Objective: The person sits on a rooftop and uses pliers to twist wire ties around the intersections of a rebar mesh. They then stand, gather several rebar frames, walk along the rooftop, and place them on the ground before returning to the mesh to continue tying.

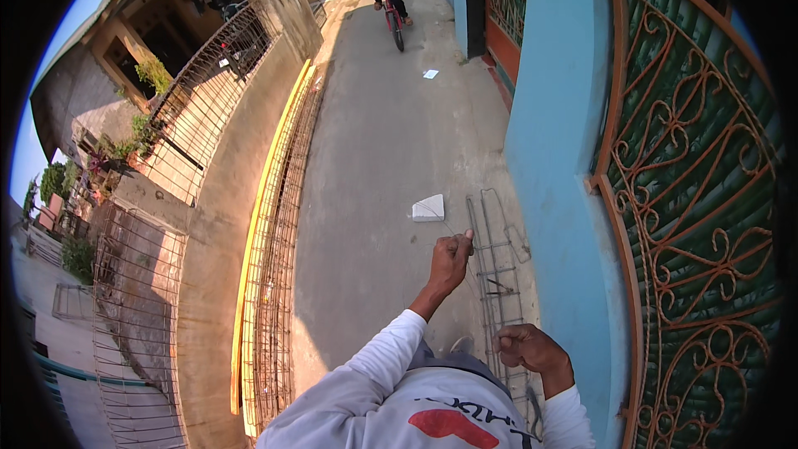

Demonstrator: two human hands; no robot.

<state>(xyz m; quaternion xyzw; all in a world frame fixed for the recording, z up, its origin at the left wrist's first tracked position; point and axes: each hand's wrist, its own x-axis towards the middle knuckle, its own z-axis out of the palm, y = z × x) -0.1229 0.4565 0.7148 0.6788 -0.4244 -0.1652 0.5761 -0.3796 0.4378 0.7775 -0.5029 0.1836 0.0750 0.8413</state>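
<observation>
My left hand [451, 264] is closed in front of me, with thin wire [447, 225] looping out from around its fingers. To its right and lower, my right hand [529, 349] has its fingers curled in; what they hold, if anything, is hidden. A long, narrow cage of steel rebar [489, 246] lies along the ground by the blue wall, partly under my right hand and arm. Just beyond my left hand a white block [428, 208] sits on the pavement.
A blue wall [555, 91] and an orange-framed metal gate [694, 224] line the right side. Along the left wall lie long rebar cages [281, 191] and a yellow pole [264, 191]. Up the lane a person rides a red bicycle [395, 25]; white scrap [430, 74] lies nearer.
</observation>
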